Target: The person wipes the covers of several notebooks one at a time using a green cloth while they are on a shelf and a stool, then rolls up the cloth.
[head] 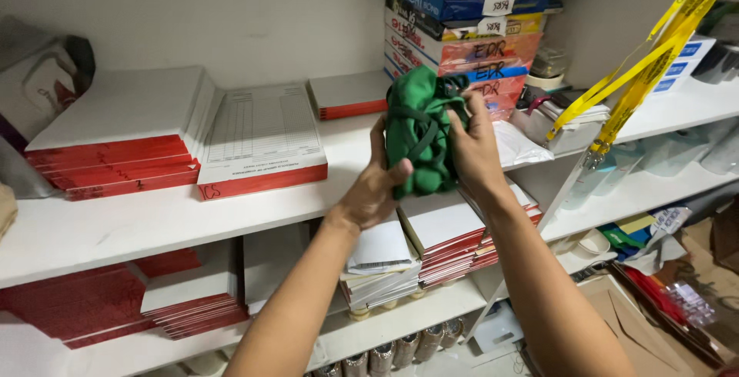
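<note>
We hold a green cloth bundle (419,132) in both hands at chest height, in front of the upper shelf (154,219). The left hand (375,188) cups the bundle from below and the side, its thumb pressed across the lower front. The right hand (471,146) wraps the right side, fingers curled around the back and top.

Handling, as we judge it:
1. The bundle looks soft and light. It dents under the fingers and keeps no fixed shape.
2. Folds and a dark cord or strap cross its face. These can slip loose, so we grip the bulk, not a single fold.
3. It is not fragile and not slippery.

Surroundings:
1. Red-edged pads (115,135) lie in stacks on the shelf to the left, with 1 printed form pad (262,138) beside them.
2. A stack of paper reams (462,27) stands directly behind the bundle, near the right hand.
3. Yellow lanyards (647,69) hang at the right, well apart from the hands.
4. More pads (443,238) fill the lower shelf under the forearms.
</note>
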